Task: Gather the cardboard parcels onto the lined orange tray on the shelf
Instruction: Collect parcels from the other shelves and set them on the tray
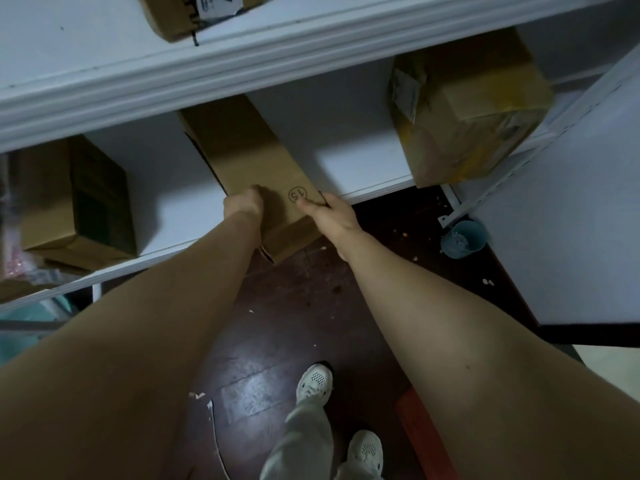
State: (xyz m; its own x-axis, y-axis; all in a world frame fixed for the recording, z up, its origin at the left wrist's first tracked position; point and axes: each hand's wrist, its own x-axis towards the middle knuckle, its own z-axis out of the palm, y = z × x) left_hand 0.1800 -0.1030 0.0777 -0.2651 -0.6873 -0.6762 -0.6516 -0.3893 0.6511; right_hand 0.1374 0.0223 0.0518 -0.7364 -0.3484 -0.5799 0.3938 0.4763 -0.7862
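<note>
My left hand [242,206] and right hand [334,214] grasp the parcel [242,150] marked "15", overhanging the shelf [346,161] edge, centre frame.

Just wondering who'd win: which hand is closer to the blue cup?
Right. The right hand is left of the blue cup; the left hand is farther left, across the box.

- Parcel storeroom; white shelves [349,157] are spanning 9 to 2 o'clock;
- cardboard parcels [464,109] are sitting on them, a numbered parcel [242,157] at 12 o'clock;
- scraps [487,281] are littering the floor [277,306]
</note>
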